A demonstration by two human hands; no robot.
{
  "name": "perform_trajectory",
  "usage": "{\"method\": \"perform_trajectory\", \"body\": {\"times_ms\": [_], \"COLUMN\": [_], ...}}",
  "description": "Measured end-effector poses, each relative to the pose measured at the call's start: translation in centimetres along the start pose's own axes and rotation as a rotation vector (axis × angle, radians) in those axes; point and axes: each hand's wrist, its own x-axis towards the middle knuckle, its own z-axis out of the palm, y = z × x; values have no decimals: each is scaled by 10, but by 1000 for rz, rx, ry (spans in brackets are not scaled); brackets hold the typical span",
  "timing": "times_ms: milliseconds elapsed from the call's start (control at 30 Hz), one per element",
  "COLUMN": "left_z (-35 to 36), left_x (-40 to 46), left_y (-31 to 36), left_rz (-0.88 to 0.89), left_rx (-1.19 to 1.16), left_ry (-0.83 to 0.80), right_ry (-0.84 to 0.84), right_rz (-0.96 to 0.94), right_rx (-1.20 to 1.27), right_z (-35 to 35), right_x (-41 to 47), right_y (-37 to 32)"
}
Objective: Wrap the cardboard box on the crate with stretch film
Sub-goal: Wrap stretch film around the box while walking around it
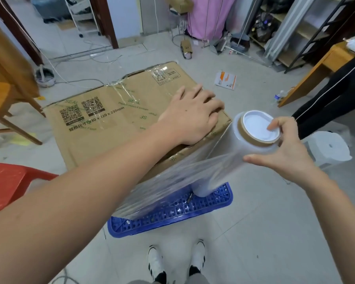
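Note:
A large brown cardboard box [119,111] with QR codes and green SEAL tape lies on a blue perforated plastic crate [172,210]. My left hand [193,115] presses flat on the box top near its right corner, fingers spread. My right hand [283,148] grips the upper end of an upright roll of clear stretch film [240,148], with a finger inside its white core cap. A sheet of film [172,181] runs from the roll along the box's near side. The roll's lower end stands by the crate's right corner.
A red plastic stool [10,183] stands at the left, wooden furniture behind it. A white stool [328,148] and a person's dark-trousered leg [332,95] are at the right. My feet [176,261] stand just before the crate. Cables, a small carton and clutter lie on the tiled floor beyond.

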Motion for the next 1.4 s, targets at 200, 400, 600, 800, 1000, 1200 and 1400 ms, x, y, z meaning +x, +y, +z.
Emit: {"method": "perform_trajectory", "body": {"times_ms": [200,400,600,800,1000,1200,1400], "left_z": [-3,-5,-5,-4,-9,-7,-6], "left_x": [2,2,-1,1,1,5,6], "left_y": [2,6,3,12,11,12,12], "left_rz": [-16,-45,-64,-72,-101,-116,-117], "left_rx": [9,28,35,51,33,31,34], "left_ry": [-15,-37,-35,-41,-48,-32,-18], "right_ry": [-303,-245,-138,-37,-113,-141,-79], "right_rz": [-163,-259,-226,-213,-289,-278,-183], "right_rx": [39,94,77,72,42,-1,-22], "right_z": [-26,-23,-25,-26,-28,-32,-21], "right_x": [32,35,40,46,62,73,77], "right_y": [10,14,16,13,3,9,16]}}
